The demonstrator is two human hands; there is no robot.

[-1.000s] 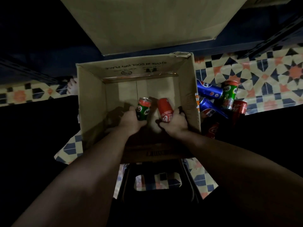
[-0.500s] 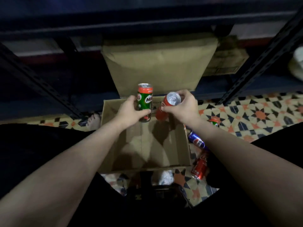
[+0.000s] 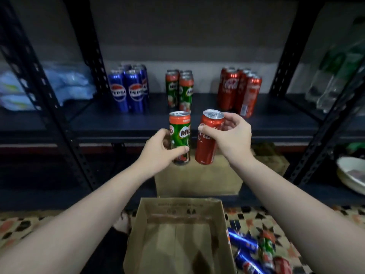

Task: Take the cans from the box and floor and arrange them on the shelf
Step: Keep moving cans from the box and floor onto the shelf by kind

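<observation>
Cans fill both grips: the left hand (image 3: 158,149) curls round an upright green Milo can (image 3: 179,135), the right hand (image 3: 233,135) round a tilted red Coca-Cola can (image 3: 207,143), both before the shelf (image 3: 98,119) above the cardboard box (image 3: 177,224).

We only get one view here, the head cam, so nothing overlaps. It sits close above the cardboard box (image 3: 177,234), facing forward and slightly down at the shelf (image 3: 197,123) just beyond the box, with both forearms reaching in from the bottom edge.
</observation>
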